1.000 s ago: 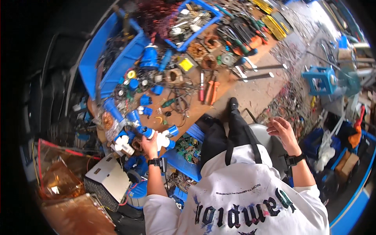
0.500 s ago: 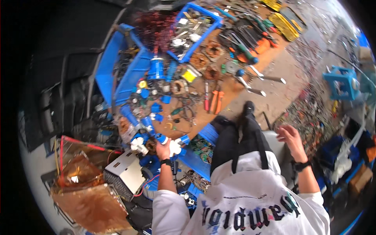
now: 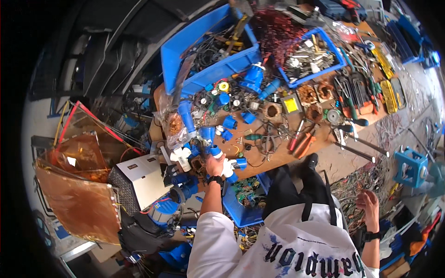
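Note:
My left hand [image 3: 215,165] is closed around a white plastic fitting with blue ends [image 3: 228,168] at the table's near left edge. The fingers hide part of it. Just to its left lies another white lobed plastic piece [image 3: 181,155], beside a blue cylinder [image 3: 207,134]. My right hand [image 3: 367,203] hangs off to the right of my legs, its fingers loosely bent and apart, with nothing in it. Below the left hand's fitting is a blue bin [image 3: 242,217] of green circuit boards.
A large blue crate [image 3: 204,76] of cables stands at the back, and a smaller blue tray [image 3: 320,74] of metal parts is right of it. Pliers [image 3: 304,144] and hammers [image 3: 357,150] lie on the wooden table. A white box [image 3: 141,178] sits left; a blue stool [image 3: 410,167] stands right.
The view has swung left, so the table's things sit further right. My right hand has dropped lower at my side. My left hand still grips the white and blue fitting.

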Demonstrator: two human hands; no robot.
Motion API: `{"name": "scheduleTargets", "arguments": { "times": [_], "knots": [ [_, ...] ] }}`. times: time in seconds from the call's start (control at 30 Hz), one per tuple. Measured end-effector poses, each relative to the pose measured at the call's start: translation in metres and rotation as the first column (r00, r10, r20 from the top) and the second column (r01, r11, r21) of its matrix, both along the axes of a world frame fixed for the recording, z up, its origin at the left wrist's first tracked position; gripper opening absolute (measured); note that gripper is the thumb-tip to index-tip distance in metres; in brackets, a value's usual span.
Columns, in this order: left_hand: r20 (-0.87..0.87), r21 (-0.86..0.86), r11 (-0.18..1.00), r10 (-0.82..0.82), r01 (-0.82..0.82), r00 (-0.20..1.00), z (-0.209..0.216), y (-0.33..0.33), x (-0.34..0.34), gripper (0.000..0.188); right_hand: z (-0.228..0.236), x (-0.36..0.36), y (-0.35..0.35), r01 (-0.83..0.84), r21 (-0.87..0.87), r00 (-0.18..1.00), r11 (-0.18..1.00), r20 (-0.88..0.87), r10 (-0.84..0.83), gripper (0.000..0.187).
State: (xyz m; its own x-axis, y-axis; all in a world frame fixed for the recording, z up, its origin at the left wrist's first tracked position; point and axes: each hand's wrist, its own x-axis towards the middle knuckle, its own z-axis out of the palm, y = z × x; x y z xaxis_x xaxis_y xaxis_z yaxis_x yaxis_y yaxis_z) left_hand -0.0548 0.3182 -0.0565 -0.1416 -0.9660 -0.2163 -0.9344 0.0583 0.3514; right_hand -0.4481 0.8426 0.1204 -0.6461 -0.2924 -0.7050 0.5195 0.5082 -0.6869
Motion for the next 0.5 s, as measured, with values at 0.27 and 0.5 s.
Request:
{"name": "scheduleTargets", "arguments": {
  "times": [0.27, 0.5],
  "knots": [
    [0.045, 0.066, 0.988, -0.146, 0.142, 0.988, -0.023, -0.02, 0.001, 0.056, 0.016, 0.039, -0.085, -0.16, 0.07, 0.987, 0.985, 0.015, 0.159, 0.035],
    [0.027, -0.25, 0.965, -0.069, 0.074, 0.997, -0.004, -0.053, -0.008, 0.046, 0.036, 0.064, -0.131, -0.195, 0.055, 0.981, 0.979, 0.001, 0.195, 0.033]
  ]
}}
